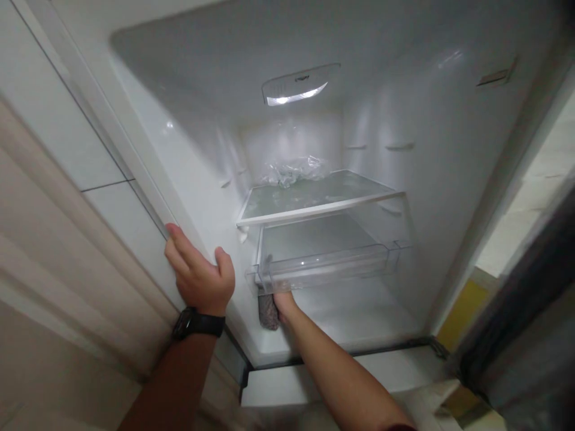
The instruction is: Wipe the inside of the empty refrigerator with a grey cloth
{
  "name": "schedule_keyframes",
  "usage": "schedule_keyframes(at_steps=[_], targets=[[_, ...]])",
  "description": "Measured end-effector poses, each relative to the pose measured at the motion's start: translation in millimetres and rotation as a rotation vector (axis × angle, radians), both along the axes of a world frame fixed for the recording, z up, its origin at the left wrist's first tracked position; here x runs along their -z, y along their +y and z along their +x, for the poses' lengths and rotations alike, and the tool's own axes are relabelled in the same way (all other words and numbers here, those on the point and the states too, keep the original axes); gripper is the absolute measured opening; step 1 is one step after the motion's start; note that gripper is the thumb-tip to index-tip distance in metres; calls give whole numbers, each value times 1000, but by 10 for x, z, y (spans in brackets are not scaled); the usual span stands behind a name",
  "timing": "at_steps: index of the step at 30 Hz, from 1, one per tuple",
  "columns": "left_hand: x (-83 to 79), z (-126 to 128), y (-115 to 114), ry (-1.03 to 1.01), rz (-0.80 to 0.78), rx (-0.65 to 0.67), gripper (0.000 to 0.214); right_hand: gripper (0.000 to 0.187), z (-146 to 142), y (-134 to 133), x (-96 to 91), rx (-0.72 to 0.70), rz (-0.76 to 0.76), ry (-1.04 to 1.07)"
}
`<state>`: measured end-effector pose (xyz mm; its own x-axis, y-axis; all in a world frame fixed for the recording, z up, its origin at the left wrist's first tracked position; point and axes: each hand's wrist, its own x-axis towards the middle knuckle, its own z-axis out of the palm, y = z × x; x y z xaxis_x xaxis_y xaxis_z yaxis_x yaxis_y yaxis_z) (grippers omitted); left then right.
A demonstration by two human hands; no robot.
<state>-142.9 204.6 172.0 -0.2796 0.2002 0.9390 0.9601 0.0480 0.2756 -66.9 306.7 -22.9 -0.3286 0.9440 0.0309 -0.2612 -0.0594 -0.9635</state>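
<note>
My left hand [198, 272], with a black watch [197, 323] at its wrist, lies against the left side edge of the open refrigerator [193, 221]. Its fingers are stretched out and hold nothing. Down inside, my right hand [284, 304] reaches to the lower left wall under a clear plastic drawer [332, 263]. It is closed on a grey-brown cloth [268, 312] pressed near that wall. The drawer front partly covers the fingers.
Above the drawer is a glass shelf [309, 197] with a white rim, and crumpled clear plastic [294, 170] lies at its back. A lit lamp cover [296, 87] is on the top wall. A dark blurred shape [530, 311] stands on the right.
</note>
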Motion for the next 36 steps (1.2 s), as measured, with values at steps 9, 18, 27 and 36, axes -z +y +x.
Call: schedule_keyframes(at_steps=[9, 18, 27, 36], targets=[[22, -33, 4, -36, -24, -5, 98, 13, 466, -969, 236, -62, 63, 234], [14, -42, -26, -59, -54, 30, 102, 25, 1718, -1482, 233, -103, 184, -146], [21, -57, -18, -80, -67, 36, 104, 59, 2854, -1063, -36, 786, 90, -54], [29, -52, -16, -84, -77, 10, 101, 52, 2935, -709, -736, 1064, 305, -63]])
